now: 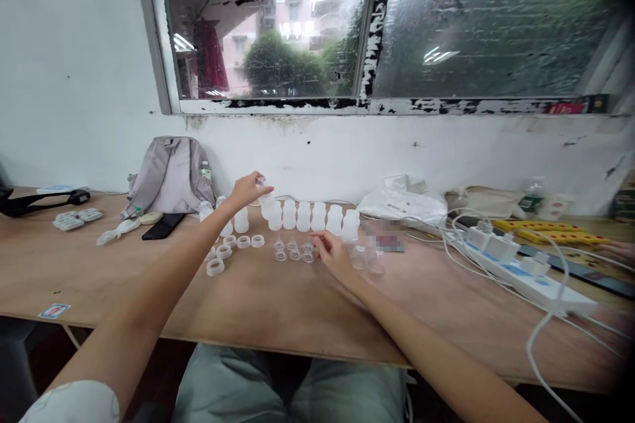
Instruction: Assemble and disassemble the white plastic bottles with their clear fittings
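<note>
Above the left part of a row of white baby bottles (303,217), my left hand (249,189) is closed round the top of one bottle (266,203); its clear top shows partly between the fingers. My right hand (333,253) pinches at the right end of a group of clear bottle nipples (294,254), its fingertips on one that they partly hide. White ring collars (215,267) lie on the table at the left, below my left wrist. Clear dome-shaped caps (376,263) stand just right of my right hand.
The wooden table (278,317) runs along a wall. A grey backpack (167,172), a black phone (163,226) and a knotted plastic bag (119,231) are at left. To the right lie a white bag (404,199), a power strip (526,277) with loose cables, and yellow strips (550,231).
</note>
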The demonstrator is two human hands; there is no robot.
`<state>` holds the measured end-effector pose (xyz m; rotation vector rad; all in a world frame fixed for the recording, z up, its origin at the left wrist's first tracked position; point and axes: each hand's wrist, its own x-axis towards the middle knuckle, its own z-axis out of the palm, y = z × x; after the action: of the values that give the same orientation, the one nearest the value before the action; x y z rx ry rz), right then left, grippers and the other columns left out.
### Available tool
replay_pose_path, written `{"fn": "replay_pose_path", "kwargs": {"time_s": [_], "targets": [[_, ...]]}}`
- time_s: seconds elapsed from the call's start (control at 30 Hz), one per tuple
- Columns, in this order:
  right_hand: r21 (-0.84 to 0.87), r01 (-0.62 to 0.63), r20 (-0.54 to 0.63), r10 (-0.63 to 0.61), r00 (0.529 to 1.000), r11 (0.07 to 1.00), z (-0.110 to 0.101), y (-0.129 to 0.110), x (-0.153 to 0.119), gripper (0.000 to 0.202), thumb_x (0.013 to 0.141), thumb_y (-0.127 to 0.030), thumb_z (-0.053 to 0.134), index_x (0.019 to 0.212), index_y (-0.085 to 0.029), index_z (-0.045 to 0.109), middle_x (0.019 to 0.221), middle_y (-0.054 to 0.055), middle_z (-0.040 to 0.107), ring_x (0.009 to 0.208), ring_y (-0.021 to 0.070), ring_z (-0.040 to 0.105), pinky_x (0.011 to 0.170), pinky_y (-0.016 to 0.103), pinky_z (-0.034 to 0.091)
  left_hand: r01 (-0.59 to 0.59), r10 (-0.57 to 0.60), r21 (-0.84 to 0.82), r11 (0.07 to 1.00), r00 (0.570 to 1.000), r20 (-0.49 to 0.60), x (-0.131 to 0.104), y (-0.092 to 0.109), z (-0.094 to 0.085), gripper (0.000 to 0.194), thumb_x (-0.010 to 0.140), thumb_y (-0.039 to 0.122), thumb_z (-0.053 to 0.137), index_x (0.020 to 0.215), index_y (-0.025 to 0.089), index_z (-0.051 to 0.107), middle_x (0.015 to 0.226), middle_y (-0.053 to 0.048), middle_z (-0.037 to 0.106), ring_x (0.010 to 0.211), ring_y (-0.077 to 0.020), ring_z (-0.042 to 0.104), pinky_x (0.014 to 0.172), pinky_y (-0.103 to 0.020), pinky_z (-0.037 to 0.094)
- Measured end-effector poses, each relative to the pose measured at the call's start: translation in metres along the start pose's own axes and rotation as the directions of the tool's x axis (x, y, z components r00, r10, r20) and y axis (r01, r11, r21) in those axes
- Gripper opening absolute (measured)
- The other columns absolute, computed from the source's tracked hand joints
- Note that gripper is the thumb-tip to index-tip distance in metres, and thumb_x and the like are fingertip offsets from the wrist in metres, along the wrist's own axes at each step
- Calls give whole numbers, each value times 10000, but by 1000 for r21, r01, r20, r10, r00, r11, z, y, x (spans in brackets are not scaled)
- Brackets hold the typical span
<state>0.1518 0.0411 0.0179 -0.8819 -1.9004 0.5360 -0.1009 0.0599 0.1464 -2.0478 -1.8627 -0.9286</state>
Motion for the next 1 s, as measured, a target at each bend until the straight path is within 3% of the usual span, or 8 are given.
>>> {"fn": "replay_pose_path", "kwargs": {"time_s": [0.13, 0.27, 0.43, 0.57, 0.67, 0.77, 0.87, 1.0], "targets": [[-127, 18, 27, -15, 1000, 992, 5, -7, -4, 283, 812, -350, 376, 930, -199, 584, 669, 35, 613, 593, 170, 551, 575, 288, 432, 0, -43, 224, 974, 982, 186, 15, -28, 17, 445, 783, 499, 436, 1072, 161, 443, 1051, -108, 607, 1010, -242, 527, 933, -415, 274], [-150, 39, 31, -35, 999, 988, 8, -7, -6, 285, 813, -337, 366, 942, -200, 580, 675, 37, 624, 609, 186, 568, 578, 299, 431, -14, -51, 286, 958, 974, 219, 13, -42, 42, 410, 803, 474, 428, 1048, 146, 445, 1057, -142, 602, 1048, -257, 502, 974, -520, 110], [-170, 54, 54, -45, 998, 984, 9, -4, -4, 270, 815, -304, 370, 969, -195, 563, 720, 39, 623, 642, 177, 571, 601, 286, 431, -30, -42, 327, 945, 976, 213, 7, -46, 63, 386, 840, 433, 380, 1089, 145, 440, 1133, -167, 554, 1151, -258, 408, 988, -531, 5], [-280, -11, 29, 20, 999, 960, 9, -2, -2, 253, 802, -259, 387, 958, -172, 568, 732, 49, 625, 667, 176, 569, 623, 283, 417, -14, -55, 336, 942, 979, 194, 6, -47, 62, 422, 862, 398, 327, 1180, 133, 408, 1289, -173, 415, 1285, -290, 171, 977, -559, -43], [-350, -50, 0, 54, 999, 935, 9, 4, 0, 239, 789, -227, 407, 965, -174, 560, 760, 48, 623, 702, 172, 570, 641, 274, 406, -10, 0, 327, 945, 1000, 30, 2, -42, 53, 468, 866, 395, 300, 1264, 151, 340, 1407, -141, 218, 1310, -285, 55, 994, -538, -42], [-404, -70, 8, 80, 997, 912, 8, 11, 2, 229, 775, -214, 439, 969, -174, 554, 763, 47, 621, 719, 172, 573, 639, 263, 399, -14, 61, 292, 956, 987, -152, -11, -29, 46, 433, 881, 364, 247, 1256, 180, 361, 1379, -115, 286, 1282, -254, 177, 1021, -473, 52], [-475, -82, 44, 117, 992, 876, 9, 16, 1, 216, 775, -255, 470, 942, -164, 570, 735, 55, 621, 705, 179, 572, 626, 262, 393, -24, 52, 262, 965, 993, -104, -41, -19, 53, 367, 873, 353, 277, 1093, 188, 520, 1183, -107, 512, 1139, -243, 392, 975, -415, 220], [-522, -52, 118, 132, 984, 851, 13, 20, 0, 256, 771, -324, 500, 926, -145, 599, 800, 76, 623, 764, 185, 566, 676, 265, 396, -47, 71, 328, 943, 995, -62, -90, -22, 82, 346, 804, 438, 417, 961, 193, 605, 1260, -103, 452, 1174, -282, 345, 966, -437, 231]]}}
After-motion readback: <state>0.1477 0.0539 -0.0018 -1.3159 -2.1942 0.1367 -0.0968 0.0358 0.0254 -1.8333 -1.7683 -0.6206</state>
